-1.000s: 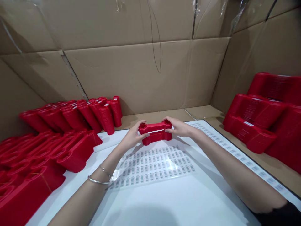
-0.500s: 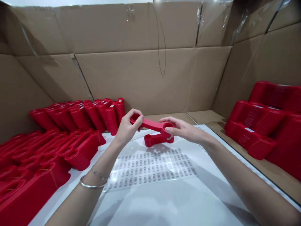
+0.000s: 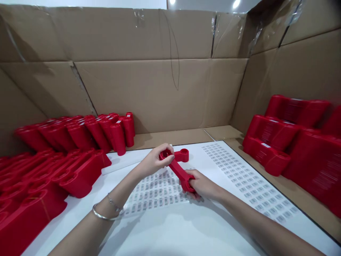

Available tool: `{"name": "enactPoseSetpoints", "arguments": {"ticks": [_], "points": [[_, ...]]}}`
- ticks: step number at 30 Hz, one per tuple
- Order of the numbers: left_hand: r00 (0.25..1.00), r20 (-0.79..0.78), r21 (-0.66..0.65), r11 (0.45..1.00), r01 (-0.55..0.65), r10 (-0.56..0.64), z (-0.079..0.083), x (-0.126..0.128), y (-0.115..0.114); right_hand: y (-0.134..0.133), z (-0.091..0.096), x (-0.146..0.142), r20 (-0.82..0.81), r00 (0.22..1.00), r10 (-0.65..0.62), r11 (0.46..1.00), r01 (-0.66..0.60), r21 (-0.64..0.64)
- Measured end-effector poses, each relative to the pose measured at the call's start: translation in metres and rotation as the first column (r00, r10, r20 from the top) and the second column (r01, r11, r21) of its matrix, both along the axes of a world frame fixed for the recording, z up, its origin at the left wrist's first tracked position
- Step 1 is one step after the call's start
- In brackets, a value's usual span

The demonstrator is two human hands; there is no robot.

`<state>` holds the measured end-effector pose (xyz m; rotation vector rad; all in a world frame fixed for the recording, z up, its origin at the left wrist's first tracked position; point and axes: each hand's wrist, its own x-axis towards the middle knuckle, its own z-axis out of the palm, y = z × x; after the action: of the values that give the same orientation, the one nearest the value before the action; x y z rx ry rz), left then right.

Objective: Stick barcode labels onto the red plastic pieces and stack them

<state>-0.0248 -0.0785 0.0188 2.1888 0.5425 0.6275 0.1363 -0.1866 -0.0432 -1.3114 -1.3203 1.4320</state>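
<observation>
A long red plastic part with a round ring at each end (image 3: pixel 178 170) is held between both hands above the white table. My left hand (image 3: pixel 160 156) pinches its upper ring between thumb and fingers. Around the lower ring, nearer to me, my right hand (image 3: pixel 198 185) is closed. Just behind lies a second red part (image 3: pixel 182 155) on the table, partly hidden by the held one and my left hand. Beneath the hands is a clear sheet of small barcode labels (image 3: pixel 157 199).
Rows of stacked red parts (image 3: pixel 82 177) fill the left side, with more upright stacks (image 3: pixel 82 133) behind. Wrapped red stacks (image 3: pixel 269 153) stand at the right. Another label sheet (image 3: pixel 250 181) lies along the table's right edge. Cardboard walls (image 3: pixel 149 96) enclose the back and sides.
The held red part has turned from nearly level to slanting down toward me on the right. My right hand has come lower and closer. The view has shifted slightly right.
</observation>
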Motion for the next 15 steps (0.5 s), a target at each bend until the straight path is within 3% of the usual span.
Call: {"name": "enactPoseSetpoints", "arguments": {"ticks": [2, 4, 6, 7, 8, 10, 12, 15], "points": [[0.989, 0.108, -0.038, 0.995, -0.097, 0.101, -0.010, 0.000, 0.002, 0.000, -0.005, 0.003, 0.009, 0.998, -0.069, 0.997, 0.069, 0.023], [0.931, 0.234, -0.063, 0.960, -0.272, 0.280, -0.021, -0.004, 0.002, 0.001, -0.007, 0.006, 0.016, 0.989, -0.147, 0.988, 0.146, 0.058], [0.885, 0.223, -0.016, 0.909, -0.417, 0.410, -0.032, -0.010, -0.001, 0.001, -0.008, 0.010, 0.021, 0.976, -0.219, 0.972, 0.216, 0.094], [0.896, 0.145, 0.052, 0.901, -0.431, 0.420, -0.038, -0.014, -0.005, 0.001, -0.007, 0.012, 0.021, 0.969, -0.245, 0.965, 0.242, 0.105], [0.926, 0.022, 0.136, 0.916, -0.377, 0.378, -0.043, -0.017, -0.011, 0.001, -0.007, 0.013, 0.022, 0.964, -0.264, 0.959, 0.260, 0.111], [0.950, -0.241, 0.291, 0.948, -0.126, 0.200, -0.052, -0.022, -0.027, 0.000, -0.006, 0.014, 0.019, 0.957, -0.288, 0.952, 0.284, 0.112], [0.907, -0.407, 0.387, 0.920, 0.063, 0.108, -0.057, -0.022, -0.048, -0.001, -0.006, 0.014, 0.013, 0.953, -0.302, 0.948, 0.299, 0.104], [0.858, -0.503, 0.421, 0.896, 0.139, 0.103, -0.059, -0.017, -0.072, -0.005, -0.010, 0.012, 0.007, 0.955, -0.295, 0.952, 0.294, 0.083]]}}
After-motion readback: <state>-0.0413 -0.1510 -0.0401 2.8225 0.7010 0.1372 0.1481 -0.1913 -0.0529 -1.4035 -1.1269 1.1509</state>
